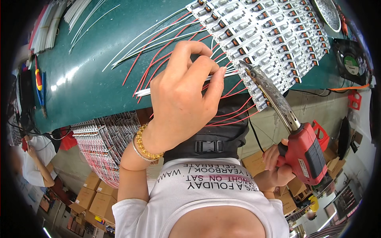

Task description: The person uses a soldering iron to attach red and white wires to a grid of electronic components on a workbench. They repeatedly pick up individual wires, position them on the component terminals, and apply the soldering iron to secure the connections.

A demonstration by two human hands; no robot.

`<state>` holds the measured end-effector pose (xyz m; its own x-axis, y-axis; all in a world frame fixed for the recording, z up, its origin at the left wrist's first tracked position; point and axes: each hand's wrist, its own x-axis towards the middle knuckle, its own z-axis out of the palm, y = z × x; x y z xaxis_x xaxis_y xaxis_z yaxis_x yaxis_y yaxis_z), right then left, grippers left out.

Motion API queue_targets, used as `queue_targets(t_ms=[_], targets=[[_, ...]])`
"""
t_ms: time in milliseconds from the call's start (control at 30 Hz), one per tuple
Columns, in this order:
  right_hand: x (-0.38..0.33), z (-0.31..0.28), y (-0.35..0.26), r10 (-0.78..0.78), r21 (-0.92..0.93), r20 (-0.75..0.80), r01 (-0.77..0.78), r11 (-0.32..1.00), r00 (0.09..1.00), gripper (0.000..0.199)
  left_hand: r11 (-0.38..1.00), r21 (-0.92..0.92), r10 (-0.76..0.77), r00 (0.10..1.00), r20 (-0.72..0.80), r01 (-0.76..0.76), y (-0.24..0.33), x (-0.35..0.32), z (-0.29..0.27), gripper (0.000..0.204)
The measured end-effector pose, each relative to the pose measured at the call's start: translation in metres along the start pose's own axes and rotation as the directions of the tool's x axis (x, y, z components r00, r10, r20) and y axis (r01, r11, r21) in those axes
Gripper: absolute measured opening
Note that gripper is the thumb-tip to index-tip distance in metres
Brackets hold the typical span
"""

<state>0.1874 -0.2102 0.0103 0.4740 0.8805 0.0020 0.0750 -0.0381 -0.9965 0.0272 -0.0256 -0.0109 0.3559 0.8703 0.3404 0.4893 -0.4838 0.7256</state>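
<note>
My left hand (pixel 184 93) pinches a small bundle of white wires (pixel 143 92) between thumb and fingers, with the wire ends reaching the board edge. My right hand (pixel 278 162) is wrapped round the handle of a red soldering gun (pixel 307 152). The gun's dark tip lies over the near-left edge of a white circuit board panel (pixel 254 35), just right of my left fingertips. Rows of small components cover the panel. Red wires (pixel 156 61) and loose white wires run leftward from its edge, some passing behind my left hand.
The green tabletop (pixel 91 79) carries a screwdriver (pixel 38 79), bundled white tubes (pixel 47 31), a metal dish (pixel 328 14) and a black fan (pixel 351 61). Wired panels (pixel 105 139) stand below the table's near edge. Cardboard boxes (pixel 104 200) and another person (pixel 37 158) are at lower left.
</note>
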Motion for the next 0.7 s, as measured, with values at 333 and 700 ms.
queue_targets(t_ms=[333, 700], targets=[[-0.007, -0.002, -0.003, 0.027, 0.043, -0.060, -0.024, 0.999, 0.998, 0.077, 0.997, -0.067, 0.030, 0.998, 0.046, -0.027, 0.007, -0.007, 0.003, 0.009], [-0.012, -0.009, -0.002, 0.037, 0.072, -0.032, -0.035, 0.997, 0.999, 0.066, 0.999, -0.040, 0.016, 0.999, 0.035, -0.014, 0.006, -0.008, 0.007, 0.010]])
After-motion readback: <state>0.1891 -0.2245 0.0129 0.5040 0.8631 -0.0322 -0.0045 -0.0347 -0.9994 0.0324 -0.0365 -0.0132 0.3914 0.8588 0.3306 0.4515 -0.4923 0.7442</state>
